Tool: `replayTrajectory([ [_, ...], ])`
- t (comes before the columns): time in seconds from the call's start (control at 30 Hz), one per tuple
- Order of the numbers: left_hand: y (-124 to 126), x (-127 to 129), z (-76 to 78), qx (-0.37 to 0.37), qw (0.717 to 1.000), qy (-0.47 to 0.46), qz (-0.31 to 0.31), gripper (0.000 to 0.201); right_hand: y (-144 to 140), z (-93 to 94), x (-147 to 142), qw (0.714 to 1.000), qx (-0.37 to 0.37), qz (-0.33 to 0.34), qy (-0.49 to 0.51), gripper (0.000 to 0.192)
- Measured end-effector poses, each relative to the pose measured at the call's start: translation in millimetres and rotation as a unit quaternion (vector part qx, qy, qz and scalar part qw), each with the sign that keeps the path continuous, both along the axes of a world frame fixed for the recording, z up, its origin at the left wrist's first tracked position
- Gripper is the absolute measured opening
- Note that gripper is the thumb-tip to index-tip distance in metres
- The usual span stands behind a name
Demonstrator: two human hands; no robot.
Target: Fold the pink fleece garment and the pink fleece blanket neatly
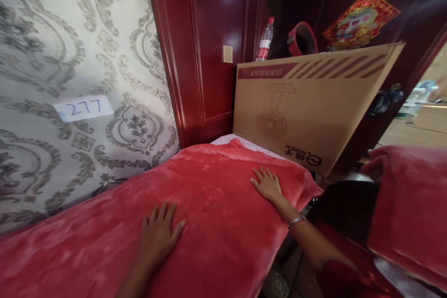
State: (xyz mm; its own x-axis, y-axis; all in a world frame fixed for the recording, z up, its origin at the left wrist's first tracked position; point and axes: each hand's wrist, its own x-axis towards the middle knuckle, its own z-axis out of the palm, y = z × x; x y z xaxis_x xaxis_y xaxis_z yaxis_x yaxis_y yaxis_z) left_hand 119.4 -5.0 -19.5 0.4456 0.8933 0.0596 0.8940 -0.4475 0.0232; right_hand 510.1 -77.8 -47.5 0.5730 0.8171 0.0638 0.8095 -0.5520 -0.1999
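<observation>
A red plush blanket (209,223) lies spread over a long flat surface along the wall, with soft ripples in its pile. My left hand (158,233) rests flat on the blanket near its middle, fingers spread and holding nothing. Farther off, toward the blanket's right edge, my right hand (268,184) also lies palm down with its fingers apart. A silver bracelet (296,221) circles my right wrist. Beyond the blanket's far edge shows a strip of striped cloth (253,147). What the blanket covers is otherwise hidden.
A large cardboard box (307,107) stands against the dark red cabinet (216,23) at the far end. Behind the box's top edge is a plastic bottle (265,41). Patterned wallpaper bears a paper label (84,108) reading 277. Another red blanket (412,209) lies at the right.
</observation>
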Motion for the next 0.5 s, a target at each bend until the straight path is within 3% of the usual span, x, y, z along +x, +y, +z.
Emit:
replayTrajectory([
  [0.13,14.4,20.9,24.7,-0.034,0.999,-0.002,-0.009,0.060,13.0,11.3,12.7,0.997,0.035,-0.015,0.061,0.051],
  [0.27,39.5,74.2,40.2,-0.020,0.998,-0.053,-0.033,0.048,51.1,33.6,32.3,0.990,0.113,-0.025,0.081,0.047],
  [0.4,61.6,131.5,18.8,-0.016,0.969,-0.234,-0.076,0.053,107.6,54.0,46.5,0.975,0.196,-0.013,0.101,0.052],
  [0.5,69.0,151.9,-5.9,-0.052,0.947,-0.299,-0.105,0.052,148.0,60.0,56.9,0.969,0.208,-0.011,0.132,0.050],
])
